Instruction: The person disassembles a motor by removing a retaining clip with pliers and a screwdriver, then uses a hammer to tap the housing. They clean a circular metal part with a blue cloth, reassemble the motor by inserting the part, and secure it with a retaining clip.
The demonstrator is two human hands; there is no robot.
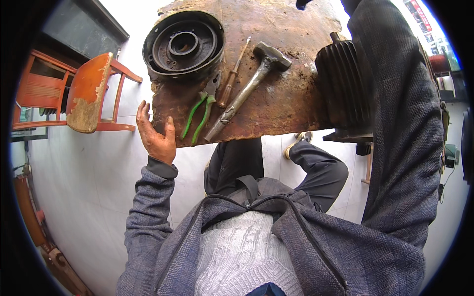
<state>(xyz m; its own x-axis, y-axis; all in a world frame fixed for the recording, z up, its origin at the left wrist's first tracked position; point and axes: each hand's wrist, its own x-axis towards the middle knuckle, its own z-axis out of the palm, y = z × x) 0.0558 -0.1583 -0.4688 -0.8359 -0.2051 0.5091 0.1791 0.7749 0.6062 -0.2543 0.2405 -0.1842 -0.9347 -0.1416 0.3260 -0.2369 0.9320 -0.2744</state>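
At the left edge of the worn wooden tabletop (301,111), my left hand (158,137) is raised with its fingers apart and holds nothing. Pliers with green handles (201,111) lie closest to it. Beside them are a screwdriver with a brown handle (230,81) and a hammer (249,91) with a grimy metal-looking handle. A round black metal housing (183,44) with a ring in its middle sits behind the pliers. My right arm reaches far forward past a dark finned motor body (344,86). The right hand lies beyond the upper edge of the picture.
An orange wooden chair (91,93) with a worn seat stands left of the table, near a dark cabinet (81,32). Dark crumbs of dirt (298,56) are scattered beside the hammer head. My legs are under the table's near edge, over a pale tiled floor (98,182).
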